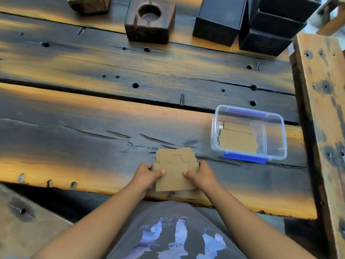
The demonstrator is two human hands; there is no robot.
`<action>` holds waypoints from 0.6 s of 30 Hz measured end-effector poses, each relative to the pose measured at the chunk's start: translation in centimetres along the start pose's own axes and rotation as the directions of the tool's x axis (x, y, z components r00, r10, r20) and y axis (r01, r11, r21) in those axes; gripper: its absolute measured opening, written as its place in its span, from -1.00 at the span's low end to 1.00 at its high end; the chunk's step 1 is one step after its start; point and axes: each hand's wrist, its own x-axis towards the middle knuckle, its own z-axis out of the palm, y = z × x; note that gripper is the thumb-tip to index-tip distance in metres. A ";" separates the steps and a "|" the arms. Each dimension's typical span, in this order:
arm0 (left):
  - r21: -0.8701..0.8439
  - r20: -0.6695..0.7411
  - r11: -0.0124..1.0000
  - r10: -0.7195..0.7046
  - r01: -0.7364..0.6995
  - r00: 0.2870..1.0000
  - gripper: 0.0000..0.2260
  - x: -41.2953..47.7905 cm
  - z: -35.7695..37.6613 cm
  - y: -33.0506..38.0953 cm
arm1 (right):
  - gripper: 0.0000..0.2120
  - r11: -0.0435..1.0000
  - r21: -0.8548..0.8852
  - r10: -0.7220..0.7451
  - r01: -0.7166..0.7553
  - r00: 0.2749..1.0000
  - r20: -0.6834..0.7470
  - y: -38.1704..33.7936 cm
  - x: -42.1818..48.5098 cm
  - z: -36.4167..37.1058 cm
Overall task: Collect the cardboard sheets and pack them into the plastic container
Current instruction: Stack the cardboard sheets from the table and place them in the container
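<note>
A loose stack of brown cardboard sheets [175, 165] lies near the front edge of the wooden table, its edges fanned out unevenly. My left hand [147, 174] grips the stack's left side, thumb on top. My right hand [200, 174] grips its right side the same way. To the right and a little further back stands a clear plastic container [280, 135] with blue clips, lid off. Inside it lie more cardboard sheets [238, 141], filling its left part.
The table [93, 128] is made of dark, scorched planks with holes and gaps. At the back stand a dark wooden block with a round hollow [150, 19] and several black boxes [248, 21]. A wooden beam [321, 109] runs along the right edge.
</note>
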 end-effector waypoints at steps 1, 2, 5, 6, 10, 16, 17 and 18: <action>0.002 0.032 1.000 -0.012 0.012 0.999 -0.57 0.2 -0.2 0.3 | -0.46 1.000 0.010 0.017 -0.017 1.000 0.000 -0.2 -0.2 0.2; 0.017 0.066 1.000 -0.010 0.009 0.998 -0.62 0.3 -0.4 0.5 | -0.48 0.999 0.016 0.029 -0.029 1.000 0.003 -0.3 -0.4 0.4; 0.135 0.095 0.989 0.048 -0.061 0.994 -0.65 0.3 -1.6 0.6 | -0.58 0.997 0.060 0.055 -0.056 0.998 0.026 -0.5 -1.5 0.6; 0.156 0.091 0.984 0.078 -0.092 0.993 -0.64 0.3 -1.9 0.5 | -0.60 0.995 0.085 0.049 -0.052 0.998 0.037 -0.6 -1.9 0.6; 0.149 0.140 0.966 0.189 -0.210 0.972 -0.60 -0.9 -3.3 0.9 | -0.61 0.983 0.185 0.005 -0.011 0.999 0.034 -1.2 -4.1 -0.3; 0.179 0.160 0.919 0.325 -0.351 0.932 -0.68 -3.8 -2.9 3.8 | -0.55 0.968 0.248 -0.033 0.037 0.999 -0.023 -2.0 -6.3 -3.1; 0.182 0.152 0.910 0.348 -0.372 0.925 -0.69 -4.4 -2.6 4.6 | -0.55 0.964 0.260 -0.045 0.050 0.999 -0.025 -2.1 -6.5 -3.9; 0.187 0.148 0.903 0.364 -0.387 0.920 -0.70 -4.7 -2.3 5.2 | -0.54 0.961 0.269 -0.057 0.063 0.998 -0.028 -2.2 -6.6 -4.5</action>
